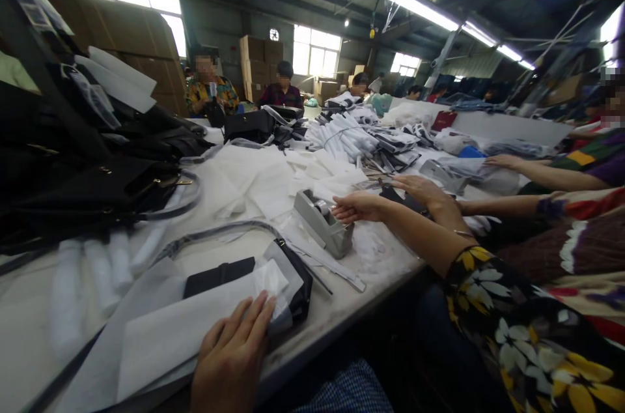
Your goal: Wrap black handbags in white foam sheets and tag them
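My left hand (234,348) lies flat, fingers stretched, on white wrapping paper (180,328) covering part of a black handbag (297,276). The bag rests on the table near the front edge, its wrapped strap (219,227) looping behind it. A crumpled white piece (271,277) sits under my fingertips. My right hand (361,207), at the end of a flowered sleeve, reaches to a grey tape dispenser (319,224). Its fingers are extended over the tape end of the dispenser; whether they touch tape is too small to make out.
Black handbags (97,195) are piled at left, beside white paper rolls (68,289). Loose white sheets (263,178) and a bundle of white rolls (342,136) cover the middle. A strip (336,263) lies by the dispenser. Co-workers' hands (424,191) are close at right.
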A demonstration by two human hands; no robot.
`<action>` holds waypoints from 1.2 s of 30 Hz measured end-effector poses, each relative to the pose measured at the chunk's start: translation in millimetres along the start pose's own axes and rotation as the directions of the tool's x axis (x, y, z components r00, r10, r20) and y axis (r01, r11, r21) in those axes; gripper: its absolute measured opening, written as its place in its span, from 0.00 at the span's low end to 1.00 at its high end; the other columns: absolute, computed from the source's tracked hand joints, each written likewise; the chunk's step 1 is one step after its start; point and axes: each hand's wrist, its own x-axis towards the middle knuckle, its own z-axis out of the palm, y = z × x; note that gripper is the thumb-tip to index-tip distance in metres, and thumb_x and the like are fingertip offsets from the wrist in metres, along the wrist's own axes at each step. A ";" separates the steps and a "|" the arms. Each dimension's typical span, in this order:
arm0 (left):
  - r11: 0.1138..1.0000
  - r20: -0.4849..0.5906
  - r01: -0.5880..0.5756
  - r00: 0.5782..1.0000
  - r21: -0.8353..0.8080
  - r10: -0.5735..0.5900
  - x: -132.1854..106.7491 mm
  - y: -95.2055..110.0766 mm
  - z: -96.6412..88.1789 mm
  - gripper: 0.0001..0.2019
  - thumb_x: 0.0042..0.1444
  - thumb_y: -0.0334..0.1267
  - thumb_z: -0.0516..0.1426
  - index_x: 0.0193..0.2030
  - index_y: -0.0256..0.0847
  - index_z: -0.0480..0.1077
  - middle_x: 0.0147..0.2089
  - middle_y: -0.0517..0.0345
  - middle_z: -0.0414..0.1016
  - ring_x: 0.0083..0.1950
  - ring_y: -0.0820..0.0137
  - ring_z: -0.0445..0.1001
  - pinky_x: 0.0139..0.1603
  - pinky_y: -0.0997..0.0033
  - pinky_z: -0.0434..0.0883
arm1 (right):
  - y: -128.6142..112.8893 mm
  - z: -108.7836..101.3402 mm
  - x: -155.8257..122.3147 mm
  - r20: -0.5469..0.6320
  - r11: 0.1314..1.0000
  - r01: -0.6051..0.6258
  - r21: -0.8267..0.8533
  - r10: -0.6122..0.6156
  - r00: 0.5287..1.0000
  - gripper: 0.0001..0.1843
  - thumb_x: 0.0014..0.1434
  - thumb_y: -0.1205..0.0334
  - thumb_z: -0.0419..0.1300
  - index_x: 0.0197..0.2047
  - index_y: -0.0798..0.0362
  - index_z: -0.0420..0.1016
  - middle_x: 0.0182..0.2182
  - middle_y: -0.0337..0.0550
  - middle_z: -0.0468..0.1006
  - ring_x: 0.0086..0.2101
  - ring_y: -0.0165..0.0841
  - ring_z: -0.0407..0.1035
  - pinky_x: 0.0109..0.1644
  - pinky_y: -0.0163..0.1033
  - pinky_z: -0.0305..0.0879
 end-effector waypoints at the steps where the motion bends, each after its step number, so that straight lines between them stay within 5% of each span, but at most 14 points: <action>1: 1.000 0.000 0.005 1.000 -0.005 -0.005 -0.1 -0.1 -0.4 0.23 0.65 0.28 0.49 0.64 0.46 0.67 0.65 0.64 0.69 0.58 0.62 0.73 0.52 0.57 0.62 | -1.6 -2.5 -9.9 -0.030 1.000 0.008 0.013 -0.007 1.000 0.17 0.65 0.52 0.62 0.36 0.61 0.76 0.29 0.49 0.81 0.26 0.27 0.76 0.30 0.28 0.76; 5: 0.999 0.021 0.024 1.000 -0.045 -0.023 -0.1 -0.3 -1.1 0.22 0.65 0.29 0.49 0.65 0.46 0.66 0.65 0.63 0.68 0.60 0.61 0.71 0.54 0.57 0.61 | 3.2 -9.5 -58.1 -0.122 0.998 0.048 0.036 -0.043 0.992 0.21 0.63 0.46 0.63 0.38 0.59 0.78 0.36 0.51 0.82 0.29 0.27 0.76 0.31 0.26 0.75; 10: 0.997 0.013 0.034 0.999 -0.073 -0.033 -1.8 -0.2 0.1 0.23 0.66 0.30 0.48 0.66 0.47 0.65 0.66 0.63 0.67 0.60 0.59 0.71 0.54 0.56 0.61 | 46.9 0.7 -95.6 -0.210 0.998 0.055 -0.012 -0.056 0.976 0.25 0.52 0.42 0.71 0.36 0.59 0.80 0.37 0.52 0.82 0.30 0.30 0.76 0.33 0.31 0.75; 17: 0.995 0.033 0.047 0.998 -0.086 -0.045 -0.2 1.5 -2.9 0.24 0.65 0.29 0.49 0.67 0.46 0.63 0.66 0.62 0.67 0.61 0.59 0.71 0.54 0.55 0.62 | 111.1 15.2 -72.3 -0.339 0.965 0.160 -0.209 -0.225 0.913 0.27 0.52 0.38 0.66 0.34 0.57 0.78 0.32 0.48 0.82 0.24 0.28 0.71 0.28 0.33 0.69; 21: 0.995 0.024 0.050 0.999 -0.085 -0.048 0.3 0.7 -4.4 0.23 0.65 0.30 0.49 0.66 0.47 0.64 0.66 0.62 0.68 0.60 0.59 0.72 0.54 0.56 0.62 | 124.1 10.1 -64.0 -0.366 0.905 0.208 -0.371 -0.349 0.863 0.20 0.55 0.44 0.64 0.33 0.55 0.79 0.28 0.45 0.81 0.24 0.30 0.70 0.29 0.35 0.67; 24: 0.995 0.010 0.037 0.999 -0.090 -0.037 -1.1 0.1 -3.0 0.24 0.65 0.30 0.49 0.67 0.48 0.64 0.65 0.62 0.69 0.60 0.59 0.72 0.53 0.57 0.63 | 121.4 4.2 -78.7 -0.352 0.831 0.240 -0.502 -0.449 0.821 0.12 0.57 0.53 0.63 0.36 0.52 0.81 0.31 0.44 0.81 0.29 0.33 0.73 0.40 0.39 0.69; 26: 0.995 0.019 0.047 0.999 -0.089 -0.046 -2.5 0.8 -1.7 0.25 0.65 0.31 0.49 0.67 0.49 0.63 0.65 0.61 0.69 0.61 0.60 0.72 0.53 0.57 0.63 | 112.6 2.7 -92.8 -0.239 0.713 0.302 -0.633 -0.551 0.800 0.09 0.59 0.57 0.61 0.38 0.49 0.82 0.35 0.44 0.83 0.34 0.35 0.75 0.45 0.40 0.69; 31: 0.993 0.046 0.083 0.996 -0.086 -0.079 -4.1 4.6 -1.5 0.25 0.65 0.29 0.48 0.67 0.49 0.63 0.66 0.62 0.68 0.62 0.60 0.71 0.54 0.56 0.63 | 70.7 20.2 -109.3 0.309 0.204 0.548 -0.811 -0.646 0.698 0.14 0.67 0.62 0.54 0.43 0.44 0.82 0.38 0.43 0.83 0.37 0.34 0.76 0.43 0.38 0.68; 36: 0.986 0.043 0.129 0.991 -0.106 -0.125 2.1 11.8 -8.7 0.21 0.67 0.29 0.48 0.63 0.46 0.68 0.65 0.63 0.69 0.61 0.60 0.71 0.54 0.56 0.63 | 26.1 71.7 -94.1 0.617 0.102 0.765 -0.636 -0.529 0.583 0.11 0.67 0.61 0.56 0.43 0.46 0.81 0.36 0.44 0.83 0.35 0.33 0.75 0.42 0.37 0.66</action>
